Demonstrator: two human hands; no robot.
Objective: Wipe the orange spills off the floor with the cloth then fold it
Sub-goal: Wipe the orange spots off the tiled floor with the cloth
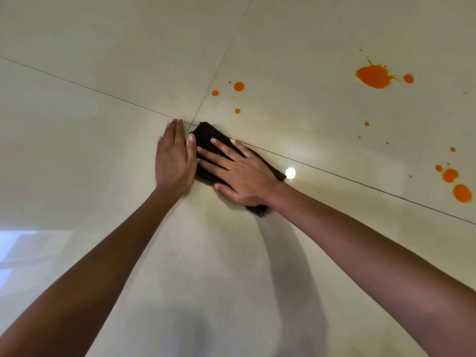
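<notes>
A dark brown cloth (pixel 206 136) lies bunched on the glossy cream tiled floor (pixel 103 176), near where two grout lines cross. My right hand (pixel 240 171) presses flat on the cloth with fingers spread straight. My left hand (pixel 175 158) lies flat on the tile just left of the cloth, its thumb touching the cloth's edge. Orange spills dot the floor beyond: small drops (pixel 239 86) just past the cloth, a large splat (pixel 373 76) at the far right, and more blobs (pixel 462 193) near the right edge.
Thin dark grout lines (pixel 360 180) run diagonally across the floor. A bright light reflection (pixel 290 172) shines on the tile right of the cloth. A pale window reflection (pixel 25 248) shows at the left edge.
</notes>
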